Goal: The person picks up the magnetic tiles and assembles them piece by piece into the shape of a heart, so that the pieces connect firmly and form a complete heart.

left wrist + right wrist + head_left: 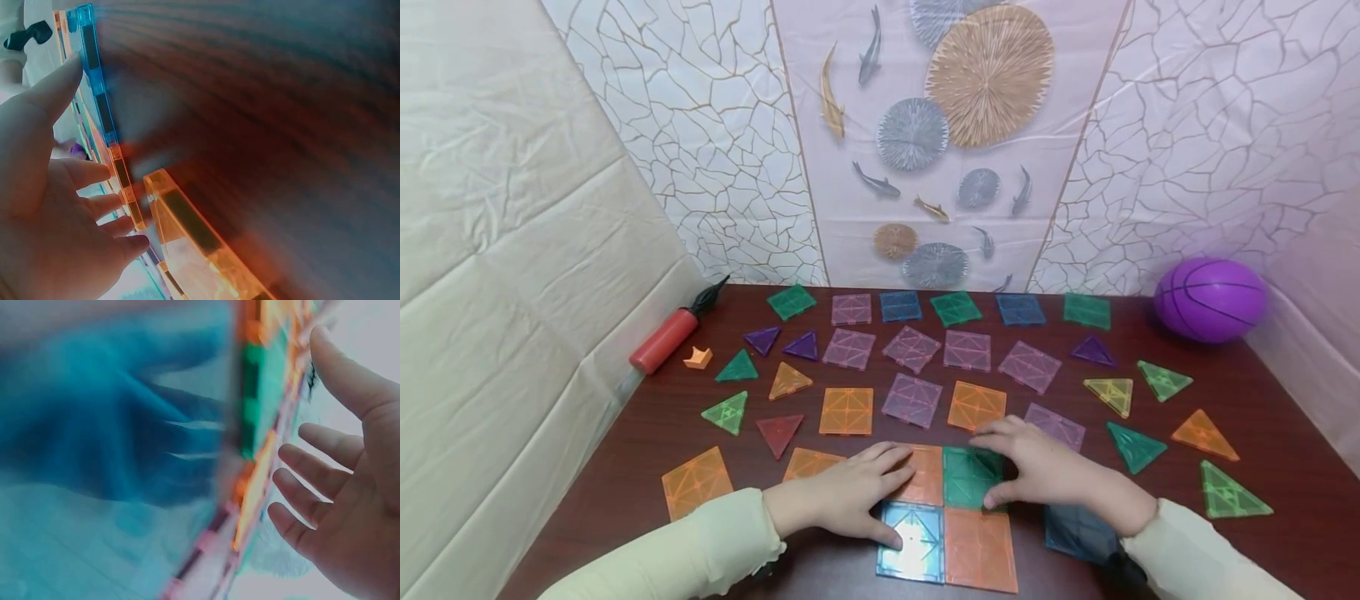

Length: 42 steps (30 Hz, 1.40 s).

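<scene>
Four square tiles lie edge to edge as a two-by-two block: orange (925,483) back left, green (964,477) back right, blue (913,557) front left, orange (980,546) front right. My left hand (848,492) rests at the block's left side, fingertips on the back orange tile and thumb on the blue one. In the left wrist view the left hand (69,206) has its fingers spread beside the blue tile (99,87). My right hand (1052,471) touches the green tile with spread fingers; its fingers look relaxed in the right wrist view (350,475).
A dark blue square (1078,533) lies under the right forearm. Behind are rows of purple tiles (912,400) and orange squares (847,411). Triangles lie on both sides, including a red one (780,434). A red pump (664,340) is back left, a purple ball (1210,300) back right.
</scene>
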Available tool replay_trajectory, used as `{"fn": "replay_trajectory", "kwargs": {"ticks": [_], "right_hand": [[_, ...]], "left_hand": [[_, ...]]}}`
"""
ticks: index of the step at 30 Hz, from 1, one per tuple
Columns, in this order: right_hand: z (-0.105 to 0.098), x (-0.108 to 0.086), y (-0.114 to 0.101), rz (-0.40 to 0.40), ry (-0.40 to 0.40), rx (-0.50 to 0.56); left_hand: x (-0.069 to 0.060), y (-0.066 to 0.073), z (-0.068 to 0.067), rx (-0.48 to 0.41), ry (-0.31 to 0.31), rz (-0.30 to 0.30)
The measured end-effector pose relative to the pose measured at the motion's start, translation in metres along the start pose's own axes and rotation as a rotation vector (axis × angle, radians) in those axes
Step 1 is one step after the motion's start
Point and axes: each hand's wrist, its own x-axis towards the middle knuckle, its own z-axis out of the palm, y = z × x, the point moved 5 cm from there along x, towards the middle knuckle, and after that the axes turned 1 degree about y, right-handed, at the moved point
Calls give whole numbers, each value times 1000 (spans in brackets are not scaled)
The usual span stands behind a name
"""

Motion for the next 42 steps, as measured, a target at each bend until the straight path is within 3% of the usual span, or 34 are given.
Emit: {"fn": "replay_trajectory", "kwargs": {"ticks": [6,12,24,35,42], "right_hand": [[-24,19,19,111,108,59],[-31,36,42,179,175,95],[-22,46,57,209,115,85],[-19,49,61,208,106,32],[-19,53,62,230,129,54]], "left_hand": [[-1,-1,-2,-18,-2,-3],[0,-3,-2,-21,-4,-4],[1,-1,1,-29,4,8],[0,-1,1,-17,13,11],[0,-2,2,-10,20,9]]}}
